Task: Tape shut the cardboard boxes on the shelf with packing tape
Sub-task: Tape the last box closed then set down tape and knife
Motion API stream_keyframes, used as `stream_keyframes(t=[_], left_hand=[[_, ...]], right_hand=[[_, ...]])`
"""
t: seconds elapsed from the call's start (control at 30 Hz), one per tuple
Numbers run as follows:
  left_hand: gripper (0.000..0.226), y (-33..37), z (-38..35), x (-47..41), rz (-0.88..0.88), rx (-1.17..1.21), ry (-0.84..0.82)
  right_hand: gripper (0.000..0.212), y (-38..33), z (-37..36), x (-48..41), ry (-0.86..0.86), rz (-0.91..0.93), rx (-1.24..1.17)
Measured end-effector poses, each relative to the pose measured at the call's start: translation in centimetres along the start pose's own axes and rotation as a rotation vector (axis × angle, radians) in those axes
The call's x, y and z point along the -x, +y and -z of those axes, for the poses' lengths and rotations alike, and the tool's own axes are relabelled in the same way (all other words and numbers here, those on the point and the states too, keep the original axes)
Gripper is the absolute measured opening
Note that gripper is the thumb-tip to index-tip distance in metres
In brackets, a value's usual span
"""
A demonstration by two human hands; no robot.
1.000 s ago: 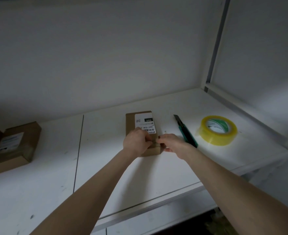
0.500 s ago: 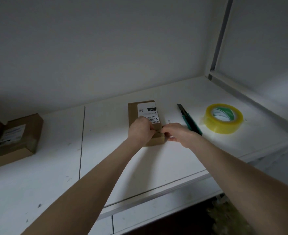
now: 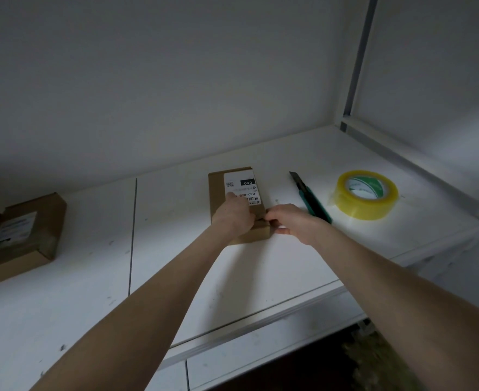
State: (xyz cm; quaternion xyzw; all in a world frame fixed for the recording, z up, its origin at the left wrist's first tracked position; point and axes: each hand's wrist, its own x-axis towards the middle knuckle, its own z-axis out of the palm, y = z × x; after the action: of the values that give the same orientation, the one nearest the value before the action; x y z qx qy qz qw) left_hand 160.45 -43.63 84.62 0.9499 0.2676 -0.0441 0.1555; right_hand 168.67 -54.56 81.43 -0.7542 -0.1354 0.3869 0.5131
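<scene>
Head view: left hand (image 3: 234,218) lies on the small cardboard box (image 3: 217,193), fingers bent, gripping its near end. Right hand (image 3: 292,222) is curled, fingertips pinching the box's near right edge (anything between them is too small to tell). Green utility knife (image 3: 310,197) just right of the box, yellow tape roll (image 3: 366,194) beyond it. White shelf (image 3: 260,266); second box (image 3: 26,235) far left; grey wall behind.
</scene>
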Motion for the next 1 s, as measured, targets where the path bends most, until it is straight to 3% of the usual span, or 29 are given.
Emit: stream_keyframes(t=[0.2, 0.53, 0.7, 1.0], left_hand=[[0.032, 0.1, 0.3, 0.1, -0.014, -0.017, -0.030], [0.017, -0.1, 0.5, 0.1, -0.049, 0.305, 0.023], [0.015, -0.6, 0.3, 0.1, -0.014, 0.295, 0.125], [0.012, 0.0, 0.5, 0.4, -0.052, 0.206, 0.009]], right_hand=[[0.015, 0.0, 0.0, -0.1, 0.022, -0.016, 0.003], [0.008, 0.0, 0.0, 0.0, 0.027, -0.012, 0.031], [0.009, -0.1, 0.1, 0.5, 0.024, 0.009, 0.020], [0.015, -0.1, 0.0, 0.3, 0.007, 0.012, 0.037]])
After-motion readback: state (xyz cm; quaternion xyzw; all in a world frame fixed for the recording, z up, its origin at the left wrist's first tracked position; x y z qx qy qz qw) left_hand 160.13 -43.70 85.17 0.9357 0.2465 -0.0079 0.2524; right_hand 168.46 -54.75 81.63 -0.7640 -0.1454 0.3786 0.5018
